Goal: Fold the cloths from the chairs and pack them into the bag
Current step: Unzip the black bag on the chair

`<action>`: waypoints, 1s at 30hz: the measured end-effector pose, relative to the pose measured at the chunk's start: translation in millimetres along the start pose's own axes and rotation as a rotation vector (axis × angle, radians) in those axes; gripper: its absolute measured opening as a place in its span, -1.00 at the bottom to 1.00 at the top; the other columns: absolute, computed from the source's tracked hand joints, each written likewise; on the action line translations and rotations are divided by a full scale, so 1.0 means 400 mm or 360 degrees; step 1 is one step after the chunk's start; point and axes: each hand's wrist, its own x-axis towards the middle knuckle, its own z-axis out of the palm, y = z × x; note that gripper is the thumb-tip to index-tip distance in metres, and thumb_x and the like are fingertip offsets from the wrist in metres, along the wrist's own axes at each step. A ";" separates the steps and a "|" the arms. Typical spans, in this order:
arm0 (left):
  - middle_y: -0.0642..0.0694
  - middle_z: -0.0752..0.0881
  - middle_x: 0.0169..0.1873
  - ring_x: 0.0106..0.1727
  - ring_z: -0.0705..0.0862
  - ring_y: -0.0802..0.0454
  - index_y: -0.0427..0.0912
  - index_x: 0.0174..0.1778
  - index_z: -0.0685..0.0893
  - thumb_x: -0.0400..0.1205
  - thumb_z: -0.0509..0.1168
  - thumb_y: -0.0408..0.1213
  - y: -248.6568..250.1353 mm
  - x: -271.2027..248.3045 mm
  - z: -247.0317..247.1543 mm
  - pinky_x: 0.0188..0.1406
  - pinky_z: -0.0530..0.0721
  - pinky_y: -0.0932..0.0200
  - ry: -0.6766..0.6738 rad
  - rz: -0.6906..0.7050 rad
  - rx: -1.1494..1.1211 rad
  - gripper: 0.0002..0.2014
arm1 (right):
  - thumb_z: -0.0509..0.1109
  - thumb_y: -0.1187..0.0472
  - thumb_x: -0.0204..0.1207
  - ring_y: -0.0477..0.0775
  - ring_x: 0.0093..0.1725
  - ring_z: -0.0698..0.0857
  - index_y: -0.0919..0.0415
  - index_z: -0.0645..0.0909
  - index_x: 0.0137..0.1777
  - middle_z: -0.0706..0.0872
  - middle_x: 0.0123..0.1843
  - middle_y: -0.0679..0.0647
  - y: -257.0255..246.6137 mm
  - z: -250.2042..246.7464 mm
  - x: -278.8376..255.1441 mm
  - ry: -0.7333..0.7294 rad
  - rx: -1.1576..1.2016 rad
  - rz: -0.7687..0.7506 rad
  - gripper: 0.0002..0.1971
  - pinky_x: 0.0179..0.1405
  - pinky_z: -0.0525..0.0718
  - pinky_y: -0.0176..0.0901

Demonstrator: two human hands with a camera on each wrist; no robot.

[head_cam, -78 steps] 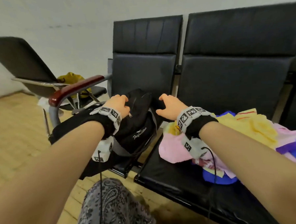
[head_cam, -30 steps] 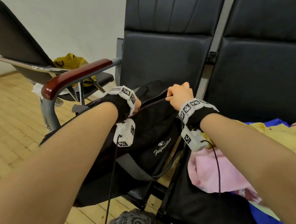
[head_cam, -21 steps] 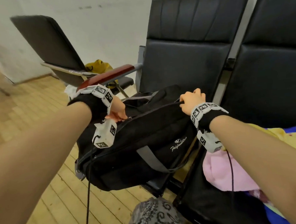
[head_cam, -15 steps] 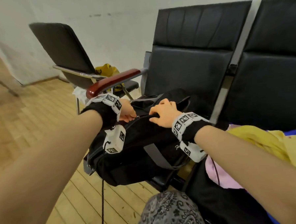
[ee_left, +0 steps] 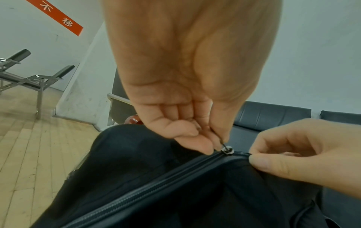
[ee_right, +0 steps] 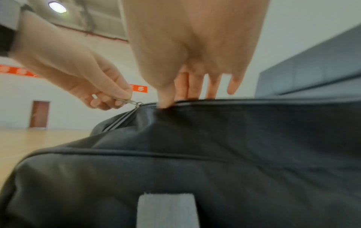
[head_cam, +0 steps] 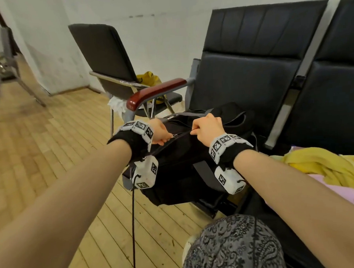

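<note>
Black bag [head_cam: 180, 166] braced by my right hand [head_cam: 206, 127] pinching its fabric, so my left hand [head_cam: 158, 131], pinching the zipper pull [ee_left: 226, 149], can slide it.

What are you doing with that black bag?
A person is working the zipper of the black bag, which sits on a black chair seat. The left hand pinches the zipper pull, and the right hand pinches the bag's fabric right beside it to hold it steady. The stretch of zipper running toward the left hand's side is zipped shut. The yellow cloth and the pink cloth lie unfolded on the next seat, not yet packed.
</note>
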 end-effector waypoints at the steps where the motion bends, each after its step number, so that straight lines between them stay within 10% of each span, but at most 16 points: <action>1: -0.05 0.60 -0.40 -0.41 0.56 0.11 -0.22 -0.28 0.61 0.67 0.28 -0.23 -0.010 -0.007 -0.001 -0.62 0.53 0.46 0.0009 -0.0004 -0.0037 -0.78 | 0.27 0.08 0.66 0.11 0.31 0.43 0.06 0.62 0.00 0.67 0.03 0.04 -0.009 0.002 -0.002 -0.0024 -0.0014 -0.0002 -0.87 0.26 0.29 0.00; 13: -0.07 0.73 -0.30 -0.24 0.71 0.07 -0.17 -0.20 0.68 0.65 0.29 -0.11 -0.156 -0.064 -0.005 -0.17 0.66 0.23 0.0034 -0.0096 -0.0084 -0.78 | 0.33 0.04 0.62 0.14 0.27 0.50 0.10 0.64 -0.06 0.62 -0.10 -0.02 -0.102 0.019 -0.040 -0.0001 0.0100 -0.0113 -0.85 0.31 0.31 0.03; 18: -0.13 0.70 -0.40 -0.40 0.68 0.09 -0.22 -0.35 0.60 0.66 0.30 -0.24 -0.248 -0.091 0.012 -0.59 0.57 0.37 0.0108 -0.0339 -0.0177 -0.74 | 0.32 0.12 0.63 0.14 0.35 0.44 0.09 0.59 -0.09 0.41 -0.29 -0.13 -0.068 0.010 -0.060 0.0036 0.0018 -0.0010 -0.90 0.36 0.30 0.05; 21: -0.15 0.71 -0.40 -0.38 0.70 0.05 -0.25 -0.36 0.61 0.64 0.33 -0.24 -0.300 -0.097 0.031 -0.38 0.64 0.25 0.0152 -0.0436 -0.0232 -0.74 | 0.33 0.17 0.62 0.16 0.35 0.44 0.10 0.55 -0.13 0.42 -0.26 -0.10 -0.054 0.013 -0.068 0.0062 0.0096 0.0088 -0.91 0.35 0.34 0.09; 30: -0.20 0.68 -0.23 -0.09 0.66 -0.15 -0.23 -0.22 0.60 0.69 0.18 -0.21 -0.291 -0.064 0.133 -0.12 0.59 0.04 0.0274 -0.0369 0.0309 -0.76 | 0.37 -0.04 0.57 0.09 -0.15 0.55 0.14 0.50 -0.20 0.56 -0.09 0.11 0.004 -0.010 -0.118 0.0071 0.0106 0.0172 -0.73 -0.13 0.56 -0.06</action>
